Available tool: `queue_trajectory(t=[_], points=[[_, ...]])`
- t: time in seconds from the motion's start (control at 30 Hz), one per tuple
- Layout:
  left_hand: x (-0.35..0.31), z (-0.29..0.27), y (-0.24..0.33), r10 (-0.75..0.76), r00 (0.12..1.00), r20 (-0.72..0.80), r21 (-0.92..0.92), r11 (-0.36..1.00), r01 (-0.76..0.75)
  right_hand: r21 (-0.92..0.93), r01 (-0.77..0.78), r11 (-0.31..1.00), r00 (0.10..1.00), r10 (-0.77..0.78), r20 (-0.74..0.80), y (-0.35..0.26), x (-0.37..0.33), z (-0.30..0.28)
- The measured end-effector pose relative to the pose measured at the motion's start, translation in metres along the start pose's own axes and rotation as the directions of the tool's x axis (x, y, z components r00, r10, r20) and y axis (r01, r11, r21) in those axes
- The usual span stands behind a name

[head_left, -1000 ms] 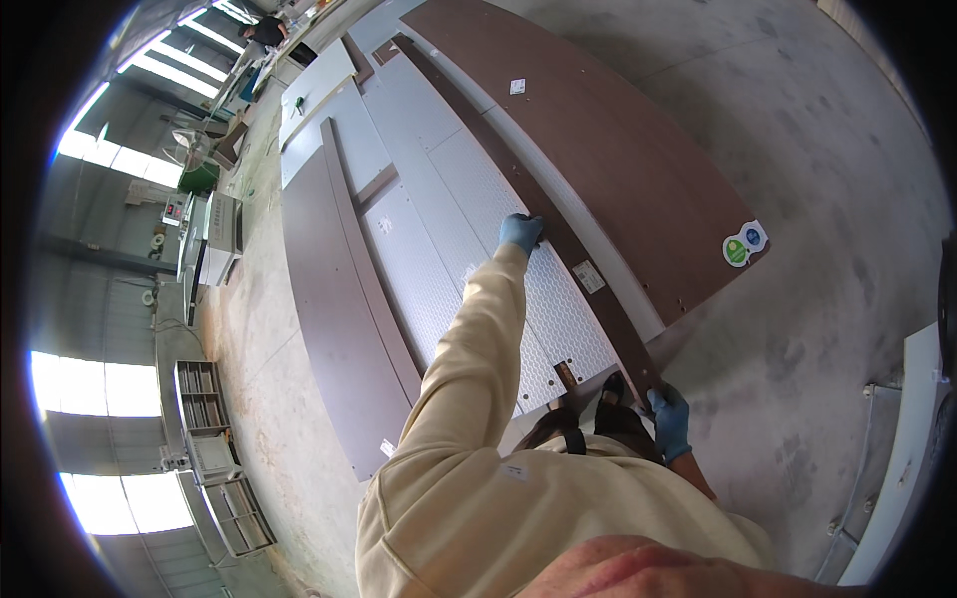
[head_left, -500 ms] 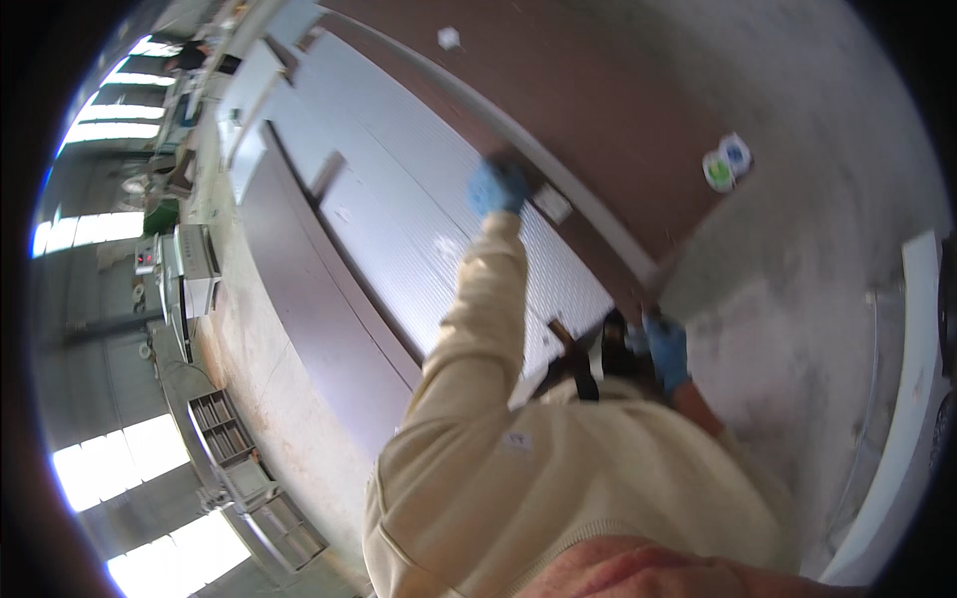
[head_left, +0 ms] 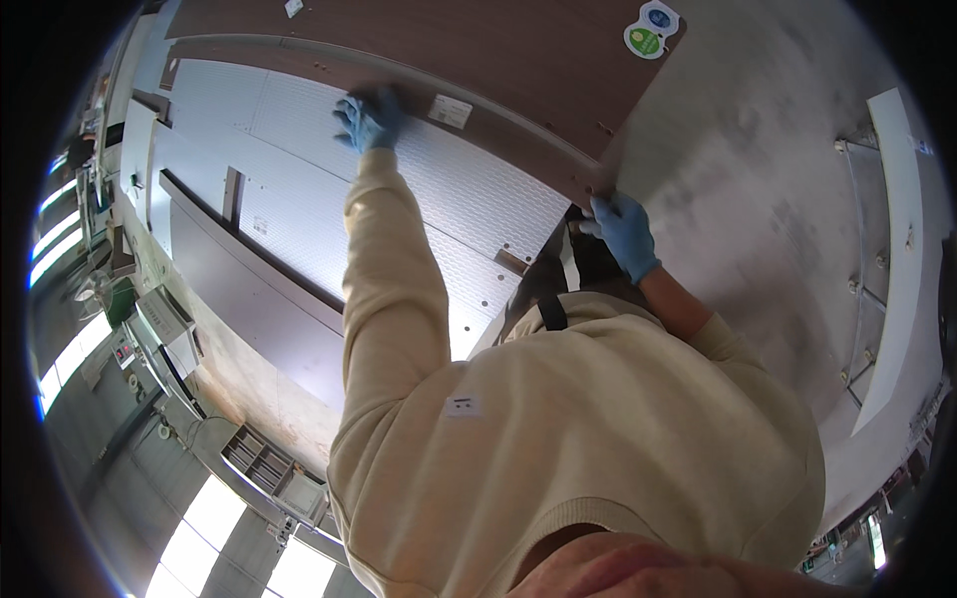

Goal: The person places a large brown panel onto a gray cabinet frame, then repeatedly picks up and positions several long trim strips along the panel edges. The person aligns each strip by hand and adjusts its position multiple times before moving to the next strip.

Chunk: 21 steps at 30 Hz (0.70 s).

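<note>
A long, narrow brown board with a white label lies along the edge of a silvery textured panel. My left hand, in a blue glove, is at the board's inner edge, left of the label. Its fingers are spread apart over the panel, though the far side of the hand is blurred. At the near right end of the board, my right hand, also gloved in blue, has its fingers closed round the end corner. Part of that grip is hidden.
A wide brown panel with a round-lobed sticker lies beyond the board. To the left are a purplish-grey panel and a dark strip. A long white panel stands at the far right, and a shelved rack at the lower left.
The view has turned, so the panels now sit farther left and higher. My left hand's fingers have spread and it is a little farther from the label. My right hand remains at the board's end.
</note>
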<state>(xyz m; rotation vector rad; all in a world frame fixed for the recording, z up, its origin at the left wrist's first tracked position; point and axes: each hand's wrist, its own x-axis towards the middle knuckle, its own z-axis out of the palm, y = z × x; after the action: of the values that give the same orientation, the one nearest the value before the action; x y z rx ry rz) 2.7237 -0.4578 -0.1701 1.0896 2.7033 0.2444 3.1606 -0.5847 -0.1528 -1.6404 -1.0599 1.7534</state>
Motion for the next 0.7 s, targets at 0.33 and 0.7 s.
queue_trajectory(t=[0.33, 0.7], points=[[0.042, 0.001, -0.008, 0.033, 0.999, -0.007, -0.023, 0.999, -0.033, -0.566, 0.043, 0.823, 0.999, -0.051, 0.002, -0.035, 0.020, 0.012], [0.035, -0.016, 0.004, 0.008, 1.000, -0.003, -0.091, 0.996, -0.008, -0.740, 0.252, 0.624, 0.940, -0.341, 0.033, -0.010, 0.030, 0.024]])
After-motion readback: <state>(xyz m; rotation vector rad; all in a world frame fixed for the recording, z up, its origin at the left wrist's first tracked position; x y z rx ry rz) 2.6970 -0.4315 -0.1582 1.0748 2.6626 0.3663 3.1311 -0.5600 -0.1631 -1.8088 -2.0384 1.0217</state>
